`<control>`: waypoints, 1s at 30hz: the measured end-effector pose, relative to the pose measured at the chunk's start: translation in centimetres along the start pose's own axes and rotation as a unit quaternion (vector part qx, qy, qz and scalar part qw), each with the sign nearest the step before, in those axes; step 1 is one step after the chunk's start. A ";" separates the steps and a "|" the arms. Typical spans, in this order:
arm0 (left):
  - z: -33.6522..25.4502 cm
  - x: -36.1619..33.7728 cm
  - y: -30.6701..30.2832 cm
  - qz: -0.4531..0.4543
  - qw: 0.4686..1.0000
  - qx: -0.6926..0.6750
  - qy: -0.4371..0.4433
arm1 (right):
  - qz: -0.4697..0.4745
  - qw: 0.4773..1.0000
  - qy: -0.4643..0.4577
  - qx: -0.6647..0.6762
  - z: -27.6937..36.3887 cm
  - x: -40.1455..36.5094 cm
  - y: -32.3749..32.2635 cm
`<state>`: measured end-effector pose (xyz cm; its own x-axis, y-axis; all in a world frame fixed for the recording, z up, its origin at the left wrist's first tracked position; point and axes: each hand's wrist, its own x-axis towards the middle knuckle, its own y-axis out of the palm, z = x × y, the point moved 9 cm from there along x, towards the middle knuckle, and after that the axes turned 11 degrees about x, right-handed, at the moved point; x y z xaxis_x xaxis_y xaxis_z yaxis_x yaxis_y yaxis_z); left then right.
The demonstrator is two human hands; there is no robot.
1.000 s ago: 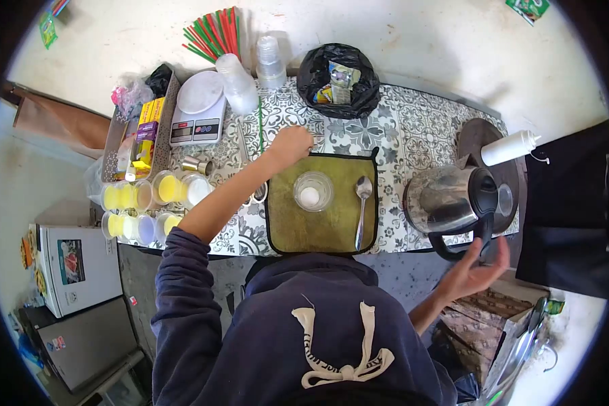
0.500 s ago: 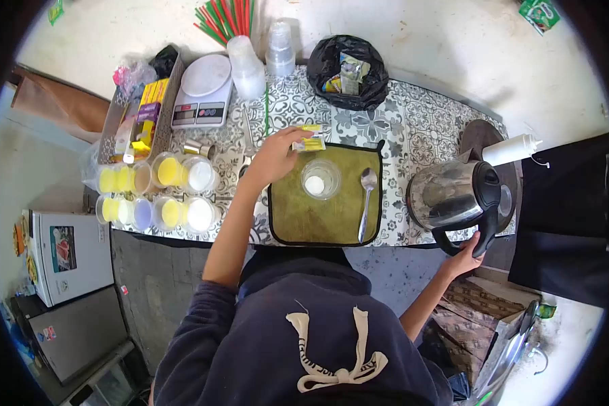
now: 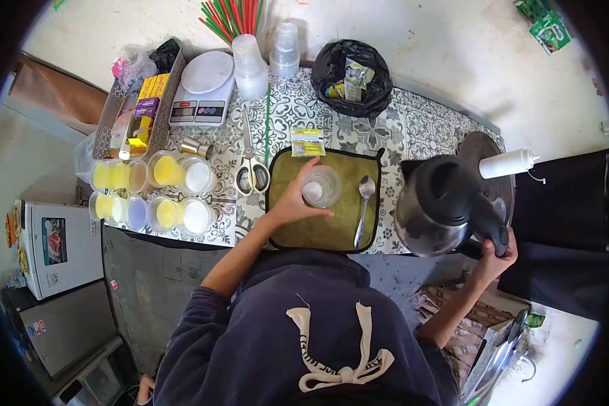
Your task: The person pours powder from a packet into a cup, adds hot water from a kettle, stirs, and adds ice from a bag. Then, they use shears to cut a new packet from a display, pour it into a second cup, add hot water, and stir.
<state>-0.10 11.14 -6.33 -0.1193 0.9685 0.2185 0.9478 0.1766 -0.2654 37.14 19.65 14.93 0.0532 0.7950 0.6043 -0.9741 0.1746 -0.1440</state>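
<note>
My left hand (image 3: 296, 204) is curved around the left side of a clear plastic cup (image 3: 326, 184) with white powder in it. Its thumb and fingers are spread apart, and no firm grip shows. The cup stands on a green cloth mat (image 3: 298, 237), with a metal spoon (image 3: 365, 206) lying to its right. At the right, my right hand (image 3: 497, 256) is closed on the black handle of a steel electric kettle (image 3: 430, 203), which is tilted and blurred by motion. Yellow-and-white sachets (image 3: 308, 142) lie at the mat's top edge.
Scissors (image 3: 252, 162) lie left of the mat. Several cups of powder (image 3: 197, 176) stand farther left, near a digital scale (image 3: 200, 88) and a basket (image 3: 168, 111). A black bag (image 3: 325, 74) sits behind. A white squeeze bottle (image 3: 509, 164) is at the right.
My left hand has left the sachets and come down to the cup. My right hand has raised and tilted the kettle, shifting it slightly left.
</note>
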 end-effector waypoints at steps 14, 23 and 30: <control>0.4 0.6 0.3 -0.025 0.998 -0.006 -0.058 | 0.373 0.907 -0.093 -0.174 8.2 0.0 16.5; 0.5 0.8 0.0 -0.018 0.997 0.030 -0.066 | 0.430 0.872 -0.150 -0.179 9.5 0.0 19.7; 0.6 0.6 0.1 -0.028 0.997 -0.006 -0.068 | 0.461 0.851 -0.182 -0.175 10.6 -0.2 21.1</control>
<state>-0.30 11.90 -6.80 -0.2099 0.9722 0.1038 0.9420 0.2295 -0.2448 14.22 17.05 20.08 -0.8319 0.4659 0.3015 -0.4364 -0.2135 -0.8741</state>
